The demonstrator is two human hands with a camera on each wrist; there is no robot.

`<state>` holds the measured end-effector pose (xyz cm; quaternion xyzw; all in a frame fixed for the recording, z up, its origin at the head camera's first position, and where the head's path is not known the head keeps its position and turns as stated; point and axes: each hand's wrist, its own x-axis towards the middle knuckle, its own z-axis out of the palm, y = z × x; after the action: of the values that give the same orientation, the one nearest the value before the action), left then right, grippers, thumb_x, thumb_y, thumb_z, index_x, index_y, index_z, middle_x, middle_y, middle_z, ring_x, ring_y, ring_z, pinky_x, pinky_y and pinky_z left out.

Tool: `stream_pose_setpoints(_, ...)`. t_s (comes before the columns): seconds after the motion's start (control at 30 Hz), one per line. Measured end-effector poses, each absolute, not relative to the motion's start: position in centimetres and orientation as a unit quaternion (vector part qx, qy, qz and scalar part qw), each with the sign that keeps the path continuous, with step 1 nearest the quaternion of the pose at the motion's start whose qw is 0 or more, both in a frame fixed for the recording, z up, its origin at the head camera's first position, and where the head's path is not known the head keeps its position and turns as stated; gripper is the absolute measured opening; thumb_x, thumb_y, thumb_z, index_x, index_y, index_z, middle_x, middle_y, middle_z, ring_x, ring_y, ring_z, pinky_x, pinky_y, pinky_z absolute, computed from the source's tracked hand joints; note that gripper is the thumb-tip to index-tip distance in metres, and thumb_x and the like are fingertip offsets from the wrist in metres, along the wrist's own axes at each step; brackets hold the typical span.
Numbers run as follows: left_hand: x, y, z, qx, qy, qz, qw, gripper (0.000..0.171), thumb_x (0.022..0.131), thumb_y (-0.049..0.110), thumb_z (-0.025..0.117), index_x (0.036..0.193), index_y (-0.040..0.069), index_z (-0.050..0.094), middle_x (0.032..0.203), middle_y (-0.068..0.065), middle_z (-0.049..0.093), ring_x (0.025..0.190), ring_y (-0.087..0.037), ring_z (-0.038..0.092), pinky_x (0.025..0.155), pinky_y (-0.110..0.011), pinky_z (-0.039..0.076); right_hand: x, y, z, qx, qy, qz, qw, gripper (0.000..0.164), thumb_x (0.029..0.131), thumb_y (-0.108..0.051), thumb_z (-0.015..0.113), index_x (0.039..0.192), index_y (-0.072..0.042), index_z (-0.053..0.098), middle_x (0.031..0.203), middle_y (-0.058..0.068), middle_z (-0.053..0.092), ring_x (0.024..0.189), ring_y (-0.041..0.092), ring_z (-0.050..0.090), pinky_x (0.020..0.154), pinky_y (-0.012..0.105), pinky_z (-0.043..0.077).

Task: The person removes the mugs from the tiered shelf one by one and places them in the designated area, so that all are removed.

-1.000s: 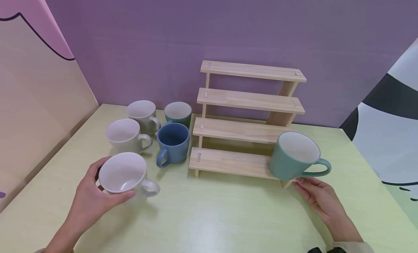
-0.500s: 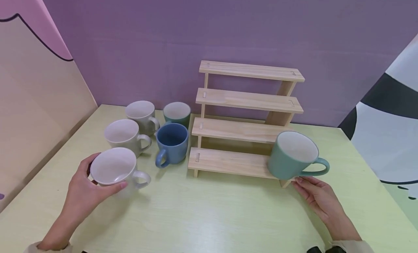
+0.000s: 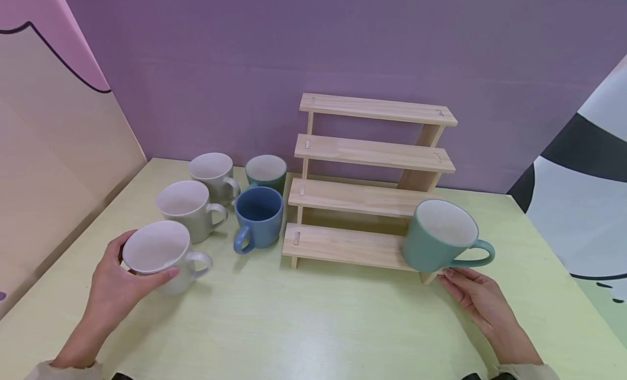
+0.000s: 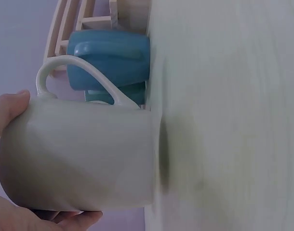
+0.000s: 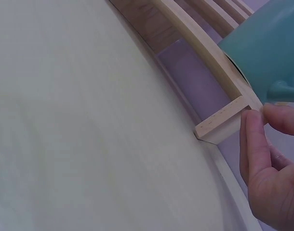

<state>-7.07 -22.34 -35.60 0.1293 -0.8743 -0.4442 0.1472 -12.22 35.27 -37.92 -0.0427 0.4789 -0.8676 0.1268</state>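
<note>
My left hand (image 3: 112, 287) grips a white mug (image 3: 177, 279) by its rim and side, thumb at the front, handle pointing right. In the left wrist view that mug's base is right at the tabletop, with a shadow beside it. My right hand (image 3: 480, 304) pinches the right end of the lowest board of a wooden tiered stand (image 3: 348, 245), thumb above and fingers below in the right wrist view. A teal mug (image 3: 426, 244) stands upright on that end of the board, just above my right fingers, its handle out to the right.
Left of the stand are a blue mug (image 3: 262, 227), a green mug (image 3: 268, 173) behind it, and two more white mugs, a front one (image 3: 196, 222) and a back one (image 3: 220, 187). A purple backdrop (image 3: 220, 69) rises behind the table (image 3: 313, 325).
My left hand has carried the white mug left, closer to the other white mugs, and down toward the table. My right hand and the teal mug have stayed in place.
</note>
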Motion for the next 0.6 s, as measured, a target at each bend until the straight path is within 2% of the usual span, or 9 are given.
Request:
stream_pose_setpoints(0.23,-7.17,-22.54,-35.85,0.133,-0.877,-0.442,0.135,0.095,0.068,0.025,0.087,0.143,0.006,0.032,0.134,-0.02,0.047,0.105,-0.021,0.047,0.069,-0.014,0.038,-12.23,35.35,-37.93,-0.036,0.482,-0.866,0.124,0.031,0.096,0.007,0.045,0.102,-0.005,0.073,0.1,0.006,0.072,0.095,0.017,0.07,0.084,0.026,0.054)
stream_pose_setpoints(0.47,-7.38,-22.74,-36.29,0.131,-0.879,-0.437,0.139,0.096,0.067,0.028,0.087,0.143,0.006,0.032,0.134,-0.019,0.048,0.104,-0.021,0.047,0.073,-0.022,0.039,-12.24,35.33,-38.0,-0.045,0.475,-0.87,0.127,0.031,0.096,0.007,0.044,0.103,-0.004,0.073,0.101,0.007,0.072,0.096,0.017,0.07,0.084,0.026,0.054)
stream_pose_setpoints(0.6,-7.32,-22.78,-36.32,0.128,-0.877,-0.443,0.137,0.097,0.068,0.026,0.086,0.143,0.005,0.029,0.134,-0.021,0.047,0.108,-0.028,0.047,0.073,-0.021,0.038,-12.28,35.36,-38.05,-0.047,0.472,-0.871,0.126,0.033,0.097,0.008,0.043,0.103,-0.004,0.072,0.102,0.008,0.072,0.097,0.018,0.069,0.084,0.026,0.054)
